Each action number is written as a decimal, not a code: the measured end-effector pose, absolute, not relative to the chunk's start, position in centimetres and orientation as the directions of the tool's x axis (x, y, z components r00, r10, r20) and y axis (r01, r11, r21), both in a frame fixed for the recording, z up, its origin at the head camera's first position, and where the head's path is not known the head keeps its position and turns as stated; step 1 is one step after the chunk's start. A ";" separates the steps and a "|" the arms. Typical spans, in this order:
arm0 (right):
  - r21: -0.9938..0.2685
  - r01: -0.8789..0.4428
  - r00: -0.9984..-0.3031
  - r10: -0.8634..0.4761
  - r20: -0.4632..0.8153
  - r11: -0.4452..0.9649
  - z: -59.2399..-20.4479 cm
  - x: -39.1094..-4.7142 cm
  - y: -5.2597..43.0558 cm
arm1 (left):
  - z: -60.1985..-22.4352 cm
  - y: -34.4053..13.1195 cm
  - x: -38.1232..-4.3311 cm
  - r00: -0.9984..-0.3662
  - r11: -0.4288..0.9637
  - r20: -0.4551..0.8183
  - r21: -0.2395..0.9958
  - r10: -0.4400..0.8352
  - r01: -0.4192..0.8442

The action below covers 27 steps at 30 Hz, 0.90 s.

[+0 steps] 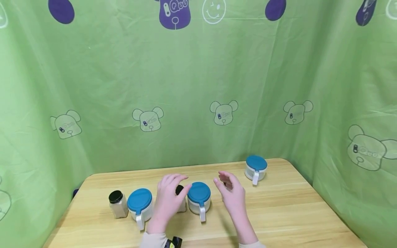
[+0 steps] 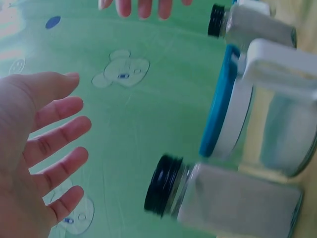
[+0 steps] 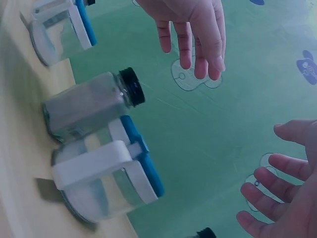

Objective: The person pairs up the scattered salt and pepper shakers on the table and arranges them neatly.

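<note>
My left hand (image 1: 169,198) hovers above the table with fingers loosely bent and nothing in its grasp. Beside it stands a square glass jar with a black lid (image 1: 182,206), partly hidden by that hand in the head view and plain in the left wrist view (image 2: 237,201). Between my hands is a seasoning jar with a blue lid and white handle (image 1: 199,196); in the right wrist view, the same seasoning jar (image 3: 99,163) stands upright. My right hand (image 1: 234,194) is raised to its right, fingers apart and holding nothing. Behind that hand a dark lid (image 1: 225,185) barely shows.
At the left stand another black-lidded jar (image 1: 119,206) and a blue-lidded seasoning jar (image 1: 139,203). A third blue-lidded seasoning jar (image 1: 256,167) sits near the far right edge. Green printed curtains (image 1: 186,144) surround the wooden table (image 1: 294,213).
</note>
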State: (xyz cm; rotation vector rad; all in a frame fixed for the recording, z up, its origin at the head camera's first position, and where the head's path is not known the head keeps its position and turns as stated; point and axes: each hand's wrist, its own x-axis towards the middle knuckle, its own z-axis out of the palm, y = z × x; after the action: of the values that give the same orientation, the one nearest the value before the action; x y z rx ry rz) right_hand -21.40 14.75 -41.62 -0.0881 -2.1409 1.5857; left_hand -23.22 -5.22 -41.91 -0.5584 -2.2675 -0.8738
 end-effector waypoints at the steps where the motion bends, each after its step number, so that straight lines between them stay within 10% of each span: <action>1: -0.916 -0.223 -0.886 0.323 0.333 0.333 -41.5 -21.3 14.9 | -41.9 -4.9 -23.1 -0.699 0.685 0.697 0.431 0.161 0.587; 27: -0.776 -0.288 -0.866 0.192 0.461 0.561 -40.4 -21.3 21.0 | -41.0 -0.2 -23.1 -0.702 0.665 0.662 0.403 0.263 0.628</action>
State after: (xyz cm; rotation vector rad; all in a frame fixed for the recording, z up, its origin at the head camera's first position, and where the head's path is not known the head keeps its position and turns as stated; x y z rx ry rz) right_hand -21.35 20.98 -40.39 0.0771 -2.2932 1.2691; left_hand -23.11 -0.15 -41.01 -0.6870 -2.3131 -0.8496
